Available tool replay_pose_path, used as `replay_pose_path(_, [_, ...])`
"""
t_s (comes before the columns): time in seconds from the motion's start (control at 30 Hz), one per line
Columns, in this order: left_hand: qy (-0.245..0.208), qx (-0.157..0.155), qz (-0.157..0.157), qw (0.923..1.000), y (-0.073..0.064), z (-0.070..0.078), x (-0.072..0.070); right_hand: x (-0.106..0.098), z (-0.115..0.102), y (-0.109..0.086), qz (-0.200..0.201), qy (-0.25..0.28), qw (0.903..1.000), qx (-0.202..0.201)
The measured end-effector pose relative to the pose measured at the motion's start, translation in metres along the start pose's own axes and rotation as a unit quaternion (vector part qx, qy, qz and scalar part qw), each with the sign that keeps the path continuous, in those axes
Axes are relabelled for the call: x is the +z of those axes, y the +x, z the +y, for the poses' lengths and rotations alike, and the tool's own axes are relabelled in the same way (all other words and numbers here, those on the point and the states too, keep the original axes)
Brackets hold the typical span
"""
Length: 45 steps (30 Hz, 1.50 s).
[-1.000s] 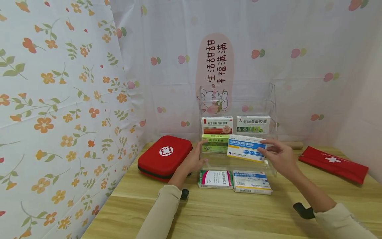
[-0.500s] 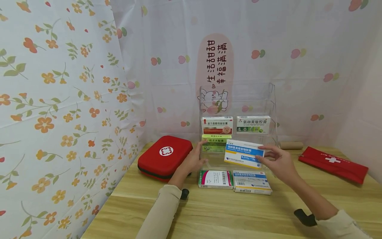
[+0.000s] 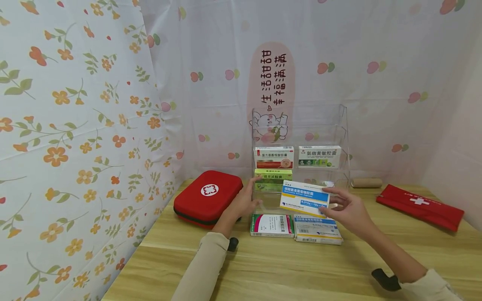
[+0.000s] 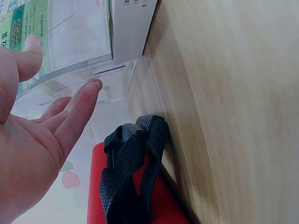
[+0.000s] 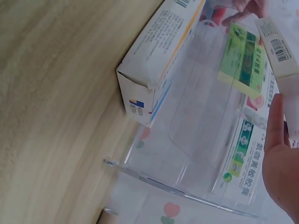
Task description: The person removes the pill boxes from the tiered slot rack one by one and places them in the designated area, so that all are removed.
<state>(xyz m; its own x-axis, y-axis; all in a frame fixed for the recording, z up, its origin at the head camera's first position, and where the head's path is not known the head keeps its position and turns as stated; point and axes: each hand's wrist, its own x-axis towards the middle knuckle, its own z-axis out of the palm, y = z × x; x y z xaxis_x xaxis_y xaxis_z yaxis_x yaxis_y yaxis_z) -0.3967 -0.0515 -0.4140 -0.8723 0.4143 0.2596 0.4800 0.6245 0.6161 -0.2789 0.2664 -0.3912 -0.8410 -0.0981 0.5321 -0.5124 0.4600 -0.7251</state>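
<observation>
In the head view my right hand pinches a blue-and-white medicine box by its right end. The box is tilted, in front of a clear acrylic display rack. My left hand is at the rack's left side with fingers extended, close to a green medicine box on a lower tier. The left wrist view shows that hand's thumb and fingers near the rack's clear edge. Two more medicine boxes fill the tier above: a red-and-white one and a green-and-white one.
At the rack's foot lie a pink-and-green medicine box and another blue-and-white medicine box. A red hard case stands left, a red pouch right. A tan roll lies behind on the wooden table.
My right hand has drawn the blue-and-white medicine box left and down, away from the rack's tier. The left hand stays at the rack's side.
</observation>
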Motion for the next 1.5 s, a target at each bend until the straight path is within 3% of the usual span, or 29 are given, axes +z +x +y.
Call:
replay_pose_path(0.23, [-0.001, -0.003, 0.001, 1.0, 0.0, 0.001, 0.0, 0.004, -0.001, -0.006, -0.026, 0.005, 0.9996, 0.008])
replay_pose_path(0.73, [-0.007, -0.019, 0.002, 0.9998, -0.001, 0.003, 0.0, 0.017, 0.0, -0.016, -0.091, 0.085, 0.9922, 0.002])
replay_pose_path(0.87, [-0.006, -0.017, 0.001, 0.9998, -0.001, 0.003, 0.001, 0.019, -0.002, -0.02, -0.109, 0.079, 0.9907, 0.02])
replay_pose_path(1.33, [-0.005, -0.011, 0.0, 0.9999, -0.001, 0.001, 0.001, 0.033, 0.001, -0.028, -0.14, 0.058, 0.9884, 0.003])
replay_pose_path(1.5, [-0.004, -0.01, 0.0, 0.9999, 0.0, 0.001, 0.001, 0.036, -0.001, -0.03, -0.146, 0.075, 0.9864, 0.009])
